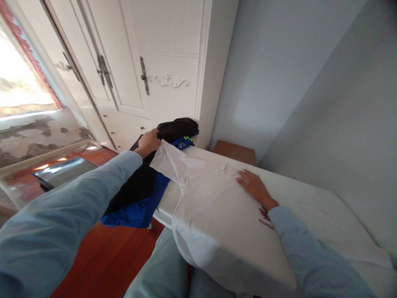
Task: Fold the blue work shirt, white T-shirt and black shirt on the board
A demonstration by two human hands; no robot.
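White shirt [214,203] lies across the left part of a pale table [304,203], its near portion hanging over the near edge above the person's jeans [164,265]. Left hand [149,142] out at the far left, fingers curled in and pinching the end of a short sleeve [170,159]; the sleeve looks pulled out toward the far left, creases running back to the shoulder. Right hand [253,185] rests on the far right part of the shirt, palm down, fingers extended and slightly spread, pinching nothing that shows. Dark red print [265,221] on the cloth, partly covered by the right forearm. Just beyond and beside the left hand, black cloth [133,192] and blue cloth [133,215] lie heaped at the table's left end, partly hanging off it. White wardrobe [173,37] on the far side, low brown wooden piece [235,152] by the wall. Step in hand, as I judge it: straightening the shirt, one sleeve drawn out while the other palm steadies the body. Next move seems to call for laying that sleeve flat, clear of the dark heap, with the right palm keeping light pressure; the overhanging near portion looks likely to drag the cloth if that pressure lifts. Whether the opposite sleeve lies flat, cannot tell.
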